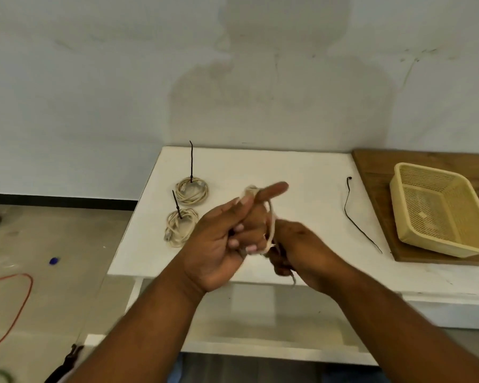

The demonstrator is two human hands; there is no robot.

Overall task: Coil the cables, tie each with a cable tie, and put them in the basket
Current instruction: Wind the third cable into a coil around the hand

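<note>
At centre frame, above the white table [302, 167], grips a cream cable [272, 228] with the left hand [219, 244], loops slung over curled fingers, one finger stretched toward the upper right. Just right of it, clenches the right hand [302, 247] on a dark cable tie [293, 280], tail poking out below the fist; too blurred to tell more of the grip. Left of the hands, on the table: a far coil [198, 199] and a near coil [177, 236], both cream, each bound by a black tie standing upright. Right of centre, a loose black tie [354, 217] lying flat. At the right edge, a yellow basket [432, 247] on a wooden board [371, 167]. On the floor at lower left, an orange cord [31, 284].
</note>
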